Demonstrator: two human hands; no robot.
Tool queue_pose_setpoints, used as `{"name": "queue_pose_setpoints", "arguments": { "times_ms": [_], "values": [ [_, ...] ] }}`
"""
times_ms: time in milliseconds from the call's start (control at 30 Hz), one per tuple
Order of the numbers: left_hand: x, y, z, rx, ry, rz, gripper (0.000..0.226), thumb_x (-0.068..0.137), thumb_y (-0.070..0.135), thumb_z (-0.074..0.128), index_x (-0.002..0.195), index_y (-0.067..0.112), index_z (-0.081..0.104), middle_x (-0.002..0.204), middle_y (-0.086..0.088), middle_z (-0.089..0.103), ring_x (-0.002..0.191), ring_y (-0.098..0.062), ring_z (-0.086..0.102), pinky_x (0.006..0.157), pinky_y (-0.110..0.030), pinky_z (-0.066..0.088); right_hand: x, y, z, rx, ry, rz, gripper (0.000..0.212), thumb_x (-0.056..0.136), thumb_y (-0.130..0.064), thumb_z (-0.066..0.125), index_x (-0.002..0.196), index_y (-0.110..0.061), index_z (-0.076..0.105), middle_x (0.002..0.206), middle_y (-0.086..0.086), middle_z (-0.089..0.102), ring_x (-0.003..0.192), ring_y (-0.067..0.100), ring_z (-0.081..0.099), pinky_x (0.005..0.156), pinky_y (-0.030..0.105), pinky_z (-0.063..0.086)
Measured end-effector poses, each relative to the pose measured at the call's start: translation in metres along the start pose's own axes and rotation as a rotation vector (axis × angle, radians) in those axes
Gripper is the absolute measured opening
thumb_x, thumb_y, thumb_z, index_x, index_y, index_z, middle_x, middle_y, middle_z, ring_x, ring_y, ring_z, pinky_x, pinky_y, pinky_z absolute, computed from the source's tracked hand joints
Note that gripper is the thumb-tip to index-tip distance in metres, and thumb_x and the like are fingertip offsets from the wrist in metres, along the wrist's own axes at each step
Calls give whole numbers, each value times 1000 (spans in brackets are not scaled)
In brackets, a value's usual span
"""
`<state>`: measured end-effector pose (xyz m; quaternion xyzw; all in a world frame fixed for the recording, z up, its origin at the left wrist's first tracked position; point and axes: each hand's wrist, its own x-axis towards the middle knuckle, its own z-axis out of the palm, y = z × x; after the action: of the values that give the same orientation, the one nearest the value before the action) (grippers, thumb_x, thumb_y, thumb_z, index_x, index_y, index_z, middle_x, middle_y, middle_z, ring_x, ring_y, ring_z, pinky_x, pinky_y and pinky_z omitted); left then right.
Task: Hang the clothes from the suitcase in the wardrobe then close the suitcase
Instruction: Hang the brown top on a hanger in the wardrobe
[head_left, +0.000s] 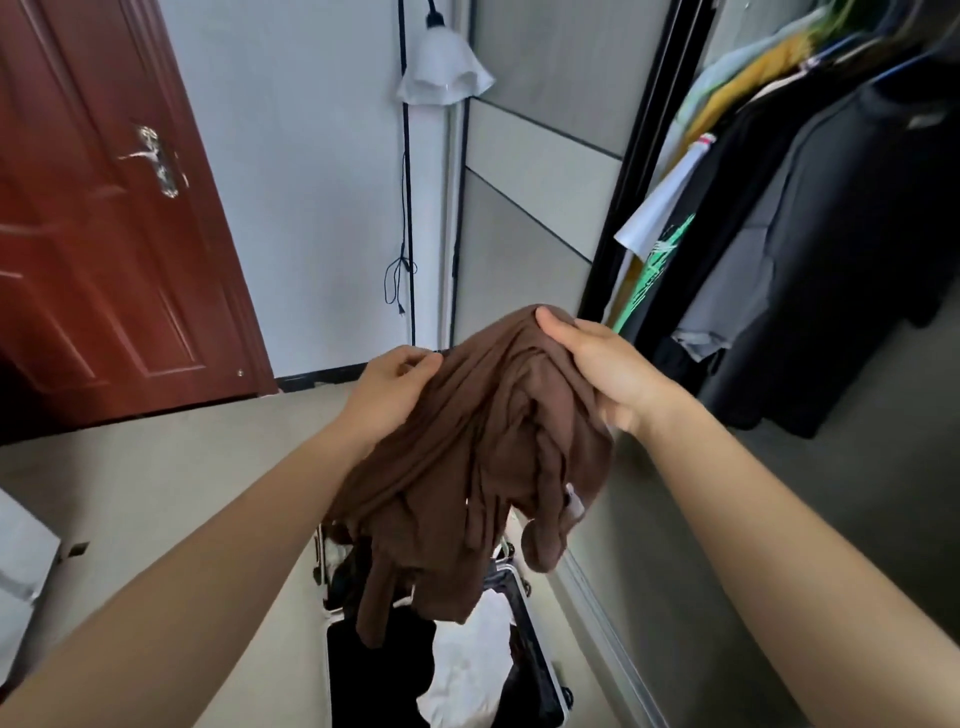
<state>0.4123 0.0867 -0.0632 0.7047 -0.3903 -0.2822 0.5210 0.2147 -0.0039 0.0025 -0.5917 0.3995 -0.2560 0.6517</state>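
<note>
Holding a bunched brown garment (467, 441) above the open suitcase (328, 665); pinching its edge with the left hand (395, 384), clutching its top in the curled right hand (608, 374).

Visible parts of the person: two arms only. The left forearm (208, 571) and right forearm (779, 519) — both bare along their whole visible length, wrist to frame edge. The left hand (395, 384) and right hand (608, 369) bare likewise — skin smooth, forearms slender.

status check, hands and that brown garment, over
Left hand and right hand both grip the bunched brown garment, above the open suitcase. Nothing in view between it and the hung clothes at right.
</note>
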Motion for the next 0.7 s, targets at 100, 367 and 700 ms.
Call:
{"name": "queue_pose_setpoints", "arguments": {
  "times_ms": [100,367,700],
  "values": [
    [-8,2,10,1,53,53,14,92,34,58,97,21,62,91,5,64,79,-6,57,77,-25,42,6,-9,8,93,76,-33,44,92,-40,63,119,-5,63,98,15,74,84,25,72,70,30,58],
    [-33,-1,33,-167,-435,-250,62,90,65,42,96,10,71,90,-8,74,82,-23,71,75,-31,57,25,-16,1,170,191,5,49,96,-45,56,123,-4,60,101,17,73,90,29,72,79,37,58],
    [8,50,29,-455,-282,-92,28,99,27,51,102,6,69,95,-7,73,85,-17,68,79,-31,54,15,-35,-42,-212,475,-34,54,99,-51,40,107,-3,63,97,11,69,89,26,67,87,36,53]
  ]
}}
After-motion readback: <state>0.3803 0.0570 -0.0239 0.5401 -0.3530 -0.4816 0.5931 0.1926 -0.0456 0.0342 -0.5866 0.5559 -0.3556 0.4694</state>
